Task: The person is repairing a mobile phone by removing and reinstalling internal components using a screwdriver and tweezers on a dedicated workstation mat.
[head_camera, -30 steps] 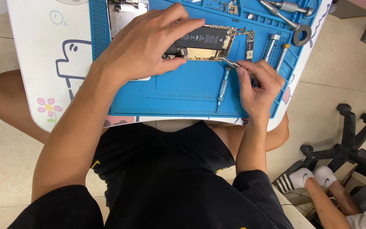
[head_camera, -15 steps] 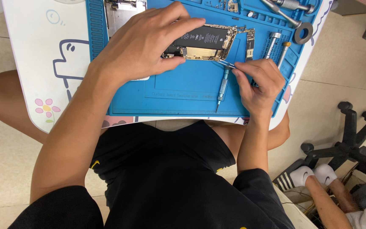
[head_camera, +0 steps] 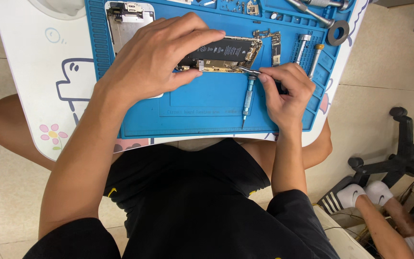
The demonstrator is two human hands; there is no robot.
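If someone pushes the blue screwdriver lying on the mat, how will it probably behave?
The blue screwdriver has a round, slim shaft, so it would probably roll sideways. The blue mat looks rubbery, which may slow it. It looks stiff, and probably light because it is so thin.

Matt rubber, bare metal, glossy plastic.
The blue work mat (head_camera: pixel 207 110) looks matt and rubbery; on it the opened phone (head_camera: pixel 226 52) shows gold-toned metal and a glossy black battery, and at its 4 o'clock lies a screwdriver (head_camera: pixel 248 98) with a ridged metal shaft.

Black battery label (head_camera: pixel 219 49) inside opened phone (head_camera: pixel 245 56); detached screen (head_camera: pixel 126 19) upper left.
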